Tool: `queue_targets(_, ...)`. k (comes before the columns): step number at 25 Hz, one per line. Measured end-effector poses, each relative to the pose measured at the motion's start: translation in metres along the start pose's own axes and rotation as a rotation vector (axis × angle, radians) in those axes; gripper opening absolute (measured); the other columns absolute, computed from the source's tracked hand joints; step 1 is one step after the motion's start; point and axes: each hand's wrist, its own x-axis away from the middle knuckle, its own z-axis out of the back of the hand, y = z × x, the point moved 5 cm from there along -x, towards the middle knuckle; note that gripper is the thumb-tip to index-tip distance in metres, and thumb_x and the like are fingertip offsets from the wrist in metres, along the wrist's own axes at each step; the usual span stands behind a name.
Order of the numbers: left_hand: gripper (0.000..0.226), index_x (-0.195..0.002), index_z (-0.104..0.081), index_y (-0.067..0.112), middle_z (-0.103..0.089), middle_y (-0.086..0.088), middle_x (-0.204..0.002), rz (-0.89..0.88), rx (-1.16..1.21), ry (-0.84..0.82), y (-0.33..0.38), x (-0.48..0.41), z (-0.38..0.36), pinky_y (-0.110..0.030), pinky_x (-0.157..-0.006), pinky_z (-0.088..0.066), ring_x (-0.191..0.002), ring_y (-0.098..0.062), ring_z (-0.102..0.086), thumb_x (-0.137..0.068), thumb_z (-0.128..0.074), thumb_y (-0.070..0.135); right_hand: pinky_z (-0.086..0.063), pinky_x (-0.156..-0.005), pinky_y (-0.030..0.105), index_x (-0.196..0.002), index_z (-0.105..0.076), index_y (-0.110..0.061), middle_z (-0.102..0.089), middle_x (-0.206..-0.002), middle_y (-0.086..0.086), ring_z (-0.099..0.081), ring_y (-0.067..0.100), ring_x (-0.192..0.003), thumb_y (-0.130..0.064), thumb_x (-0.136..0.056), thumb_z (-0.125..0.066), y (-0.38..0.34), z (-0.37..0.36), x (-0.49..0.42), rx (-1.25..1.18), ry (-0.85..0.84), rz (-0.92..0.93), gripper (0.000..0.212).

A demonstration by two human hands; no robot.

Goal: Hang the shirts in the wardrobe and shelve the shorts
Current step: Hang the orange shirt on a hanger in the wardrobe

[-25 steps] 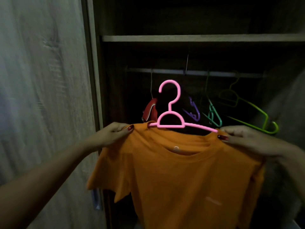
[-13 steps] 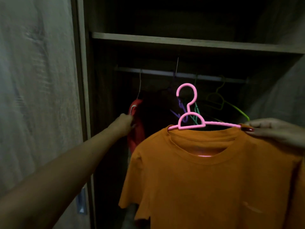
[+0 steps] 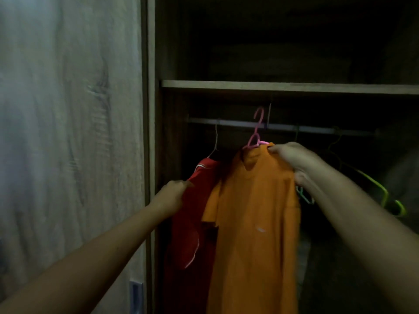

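Hands at the rail (image 3: 317,129): left hand (image 3: 173,196) pinches a red garment (image 3: 190,225) aside, right hand (image 3: 292,159) grips the orange shirt (image 3: 254,223) at its shoulder.
The shirt hangs on a pink hanger (image 3: 256,134) whose hook stands at the rail, beside the red garment; whether it has caught I cannot tell. Released too soon, hanger and shirt could drop; the one-sided grip could also drag the shirt off the hanger.
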Motion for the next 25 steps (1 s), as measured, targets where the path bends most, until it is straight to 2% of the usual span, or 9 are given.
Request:
queue_targets(2,0.059,-0.136,-0.048,0.014,-0.054,-0.007,-0.137,-0.029,0.005,0.004,-0.005,0.0,0.004,-0.031,-0.104,-0.045,-0.125,-0.018,-0.053,-0.082,-0.054,-0.01,-0.049,-0.054,0.031,-0.087,-0.059,-0.001,-0.057,-0.07,0.013,-0.055,0.022,-0.057,-0.008,-0.09,-0.051,-0.002,-0.033,-0.018,-0.025,0.019,0.029,0.011)
queue_targets(5,0.06,-0.135,-0.05,0.012,-0.055,-0.007,-0.136,-0.067,0.049,0.009,0.002,0.007,0.009,-0.024,-0.106,-0.04,-0.127,-0.016,-0.051,-0.079,-0.059,-0.008,-0.049,-0.056,0.031,-0.09,-0.061,-0.002,-0.06,-0.083,0.018,-0.056,0.025,-0.062,-0.008,-0.083,-0.053,0.028,-0.065,-0.06,0.026,-0.022,0.013,0.013)
queue_targets(8,0.055,-0.133,-0.052,0.013,-0.057,-0.002,-0.132,-0.094,0.116,0.001,0.01,0.019,0.01,-0.013,-0.098,-0.039,-0.122,-0.012,-0.053,-0.082,-0.061,-0.005,-0.042,-0.054,0.027,-0.077,-0.059,-0.011,-0.06,-0.079,0.012,-0.056,0.02,-0.065,-0.01,-0.085,-0.055,0.055,-0.079,-0.074,0.109,-0.103,0.006,0.008)
queue_targets(12,0.05,-0.132,-0.052,0.016,-0.058,-0.001,-0.13,-0.043,0.202,-0.026,0.007,0.033,0.002,-0.012,-0.089,-0.044,-0.117,-0.01,-0.057,-0.086,-0.06,0.0,-0.049,-0.068,0.035,-0.082,-0.058,-0.013,-0.063,-0.087,0.011,-0.062,0.026,-0.083,-0.019,-0.088,-0.057,0.065,-0.078,-0.075,0.387,-0.08,0.1,0.008)
queue_targets(14,0.049,-0.131,-0.053,0.017,-0.059,0.0,-0.129,-0.036,0.226,-0.032,0.005,0.038,0.0,-0.017,-0.092,-0.047,-0.118,-0.01,-0.056,-0.085,-0.061,0.0,-0.052,-0.069,0.032,-0.091,-0.06,-0.011,-0.063,-0.094,0.01,-0.062,0.022,-0.084,-0.016,-0.086,-0.061,0.057,-0.075,-0.068,0.531,0.048,0.234,0.008)
queue_targets(17,0.043,-0.125,-0.059,0.016,-0.064,0.002,-0.122,-0.074,0.262,-0.022,0.004,0.05,0.005,-0.018,-0.095,-0.049,-0.112,-0.004,-0.059,-0.085,-0.064,0.002,-0.036,-0.062,0.015,-0.093,-0.06,-0.01,-0.056,-0.092,0.002,-0.054,0.013,-0.079,-0.007,-0.083,-0.061,0.031,-0.084,-0.034,0.505,0.17,0.63,0.011)
queue_targets(20,0.041,-0.123,-0.061,0.008,-0.069,-0.009,-0.114,-0.026,0.356,-0.008,-0.015,0.083,0.016,-0.01,-0.082,-0.051,-0.101,-0.005,-0.064,-0.084,-0.062,-0.005,-0.035,-0.057,0.009,-0.086,-0.061,-0.01,-0.058,-0.078,0.001,-0.054,0.01,-0.065,-0.004,-0.08,-0.058,0.013,-0.129,0.016,0.361,0.013,0.874,0.009)
queue_targets(23,0.031,-0.116,-0.063,0.001,-0.071,-0.016,-0.106,0.075,0.431,0.017,-0.06,0.141,0.032,-0.024,-0.082,-0.057,-0.087,-0.012,-0.069,-0.086,-0.059,-0.005,-0.038,-0.057,0.007,-0.085,-0.063,-0.009,-0.061,-0.071,0.003,-0.056,0.015,-0.063,-0.004,-0.081,-0.06,0.018,-0.207,0.063,0.254,-0.279,0.878,0.006)
queue_targets(25,0.027,-0.113,-0.064,-0.001,-0.071,-0.016,-0.102,0.187,0.453,0.056,-0.1,0.187,0.044,-0.025,-0.08,-0.058,-0.078,-0.007,-0.07,-0.087,-0.059,-0.006,-0.042,-0.061,0.013,-0.082,-0.063,-0.013,-0.064,-0.07,0.006,-0.058,0.016,-0.07,-0.006,-0.081,-0.063,0.035,-0.267,0.087,0.258,-0.479,0.826,0.008)
